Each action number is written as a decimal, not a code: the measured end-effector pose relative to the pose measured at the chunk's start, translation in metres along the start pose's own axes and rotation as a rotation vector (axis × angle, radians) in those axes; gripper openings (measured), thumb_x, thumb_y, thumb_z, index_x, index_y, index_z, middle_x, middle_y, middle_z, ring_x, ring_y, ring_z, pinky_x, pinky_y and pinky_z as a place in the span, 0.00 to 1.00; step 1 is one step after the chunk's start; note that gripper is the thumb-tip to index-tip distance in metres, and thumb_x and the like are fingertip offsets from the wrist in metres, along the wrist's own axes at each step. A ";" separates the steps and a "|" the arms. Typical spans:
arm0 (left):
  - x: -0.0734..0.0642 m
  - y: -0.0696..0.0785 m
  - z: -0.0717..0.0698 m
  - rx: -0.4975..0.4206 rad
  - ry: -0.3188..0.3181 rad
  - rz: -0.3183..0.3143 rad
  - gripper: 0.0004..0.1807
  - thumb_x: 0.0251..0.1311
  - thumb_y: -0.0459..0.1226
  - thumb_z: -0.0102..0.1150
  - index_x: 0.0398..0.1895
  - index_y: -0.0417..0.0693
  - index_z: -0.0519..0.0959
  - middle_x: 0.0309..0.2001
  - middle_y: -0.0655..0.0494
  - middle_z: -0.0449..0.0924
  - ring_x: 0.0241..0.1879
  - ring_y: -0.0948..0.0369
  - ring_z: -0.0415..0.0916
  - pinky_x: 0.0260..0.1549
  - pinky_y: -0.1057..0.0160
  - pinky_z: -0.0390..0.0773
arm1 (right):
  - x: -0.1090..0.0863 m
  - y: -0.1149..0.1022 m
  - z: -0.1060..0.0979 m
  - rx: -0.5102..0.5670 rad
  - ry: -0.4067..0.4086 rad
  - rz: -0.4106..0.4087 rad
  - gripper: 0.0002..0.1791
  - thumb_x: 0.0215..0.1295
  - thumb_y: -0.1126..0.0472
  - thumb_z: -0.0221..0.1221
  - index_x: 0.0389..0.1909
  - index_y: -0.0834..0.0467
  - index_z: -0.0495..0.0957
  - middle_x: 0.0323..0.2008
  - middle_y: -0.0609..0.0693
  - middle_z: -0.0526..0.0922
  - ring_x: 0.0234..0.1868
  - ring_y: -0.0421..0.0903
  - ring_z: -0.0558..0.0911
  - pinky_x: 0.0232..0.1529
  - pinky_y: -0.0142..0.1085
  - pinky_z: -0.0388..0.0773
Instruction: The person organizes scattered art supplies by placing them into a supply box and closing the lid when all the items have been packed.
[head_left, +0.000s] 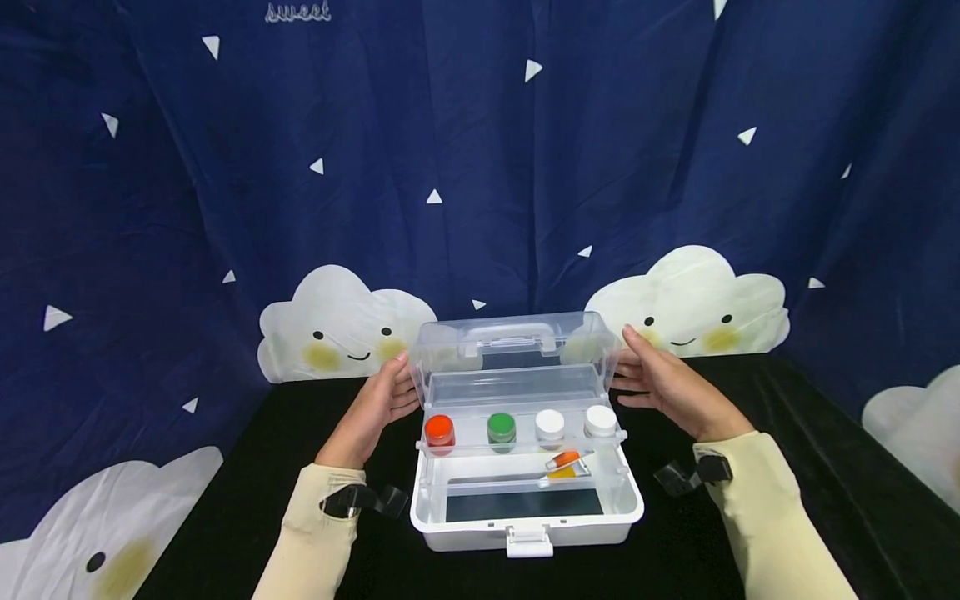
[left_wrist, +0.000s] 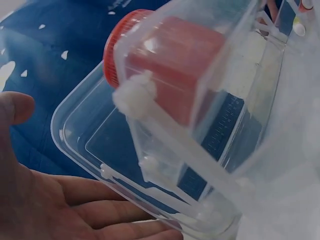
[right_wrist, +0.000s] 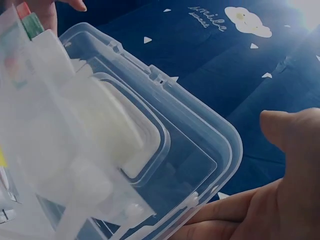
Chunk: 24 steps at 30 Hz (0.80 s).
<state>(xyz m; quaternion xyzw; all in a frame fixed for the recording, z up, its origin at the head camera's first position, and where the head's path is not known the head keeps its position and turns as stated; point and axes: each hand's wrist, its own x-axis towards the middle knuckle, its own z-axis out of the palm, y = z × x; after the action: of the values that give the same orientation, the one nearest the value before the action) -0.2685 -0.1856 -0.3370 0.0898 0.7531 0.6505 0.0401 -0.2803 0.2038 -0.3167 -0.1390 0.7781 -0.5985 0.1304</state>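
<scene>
A white storage box (head_left: pixel 457 539) stands with its clear lid (head_left: pixel 480 327) raised at the back and its clear trays (head_left: pixel 468 421) folded out. On the tray sit an orange-red jar (head_left: pixel 439 432), a green-capped jar (head_left: pixel 501 428) and two white-capped jars (head_left: pixel 550 424). An orange tube (head_left: pixel 564 459) and a yellow-orange one lie lower down. My left hand (head_left: pixel 371 412) is at the lid's left side, its straight fingers (left_wrist: pixel 107 214) against the lid's edge. Mirroring it, my right hand (head_left: pixel 671 387) has its thumb up and extended fingers (right_wrist: pixel 220 212) at the right side.
The box stands on a black-covered table (head_left: pixel 315 417). Behind it hangs a navy curtain (head_left: pixel 480 150) with white triangles and smiling clouds. A white latch (head_left: pixel 529 542) hangs at the box's front. Dark straps with small devices (head_left: pixel 367 501) are on both wrists.
</scene>
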 end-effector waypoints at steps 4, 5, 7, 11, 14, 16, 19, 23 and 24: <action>-0.002 0.003 0.001 0.028 0.027 -0.009 0.42 0.68 0.61 0.35 0.67 0.32 0.63 0.64 0.34 0.66 0.62 0.42 0.67 0.59 0.47 0.67 | -0.004 -0.004 0.000 -0.038 0.002 0.013 0.46 0.70 0.31 0.33 0.71 0.66 0.55 0.68 0.67 0.62 0.66 0.64 0.66 0.60 0.57 0.65; -0.002 0.003 0.002 0.035 0.030 -0.011 0.42 0.68 0.61 0.36 0.67 0.32 0.63 0.64 0.34 0.66 0.62 0.42 0.67 0.59 0.48 0.67 | -0.004 -0.005 0.000 -0.046 0.004 0.017 0.46 0.70 0.31 0.33 0.71 0.66 0.55 0.68 0.67 0.62 0.65 0.64 0.66 0.60 0.57 0.65; -0.003 0.004 0.002 0.049 0.040 -0.013 0.43 0.68 0.61 0.37 0.67 0.31 0.62 0.64 0.33 0.66 0.62 0.42 0.67 0.58 0.47 0.67 | -0.005 -0.006 0.001 -0.062 0.007 0.023 0.46 0.70 0.31 0.33 0.71 0.66 0.55 0.67 0.67 0.63 0.65 0.64 0.67 0.59 0.57 0.66; -0.004 0.005 0.004 0.073 0.062 -0.005 0.42 0.68 0.61 0.38 0.68 0.32 0.61 0.64 0.33 0.66 0.61 0.42 0.68 0.58 0.47 0.68 | -0.006 -0.008 0.004 -0.105 0.019 0.029 0.46 0.70 0.31 0.33 0.71 0.66 0.55 0.66 0.68 0.64 0.64 0.64 0.68 0.59 0.56 0.68; -0.005 0.005 0.006 0.088 0.098 -0.009 0.41 0.68 0.60 0.40 0.68 0.33 0.62 0.63 0.33 0.67 0.60 0.42 0.70 0.56 0.47 0.69 | -0.007 -0.008 0.005 -0.137 0.032 0.032 0.46 0.70 0.31 0.33 0.70 0.67 0.57 0.64 0.68 0.67 0.62 0.63 0.71 0.58 0.55 0.68; -0.005 0.006 0.006 0.100 0.121 -0.017 0.40 0.68 0.59 0.41 0.67 0.33 0.63 0.62 0.33 0.69 0.58 0.42 0.71 0.55 0.48 0.71 | -0.007 -0.008 0.006 -0.157 0.049 0.037 0.46 0.70 0.31 0.34 0.69 0.67 0.59 0.62 0.67 0.69 0.61 0.62 0.72 0.57 0.55 0.69; -0.007 0.007 0.008 0.107 0.153 -0.031 0.40 0.67 0.59 0.44 0.65 0.32 0.65 0.61 0.34 0.71 0.57 0.43 0.73 0.54 0.49 0.72 | -0.007 -0.008 0.009 -0.188 0.083 0.045 0.45 0.69 0.31 0.37 0.68 0.67 0.62 0.60 0.67 0.71 0.60 0.60 0.74 0.56 0.54 0.71; -0.008 0.008 0.011 0.130 0.180 -0.042 0.40 0.67 0.59 0.46 0.62 0.29 0.68 0.59 0.34 0.72 0.56 0.44 0.75 0.52 0.51 0.74 | -0.007 -0.009 0.013 -0.232 0.115 0.051 0.45 0.68 0.31 0.40 0.67 0.67 0.63 0.61 0.67 0.71 0.60 0.60 0.74 0.56 0.53 0.72; -0.008 0.008 0.011 0.135 0.183 -0.043 0.40 0.67 0.59 0.46 0.62 0.28 0.68 0.59 0.34 0.72 0.55 0.44 0.75 0.51 0.51 0.74 | -0.007 -0.009 0.013 -0.237 0.119 0.052 0.45 0.68 0.31 0.40 0.67 0.66 0.63 0.62 0.67 0.71 0.60 0.60 0.73 0.56 0.53 0.71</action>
<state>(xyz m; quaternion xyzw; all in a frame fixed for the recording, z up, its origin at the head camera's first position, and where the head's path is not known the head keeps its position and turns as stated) -0.2580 -0.1754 -0.3307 0.0163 0.7974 0.6029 -0.0210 -0.2687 0.1925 -0.3112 -0.0976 0.8531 -0.5059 0.0821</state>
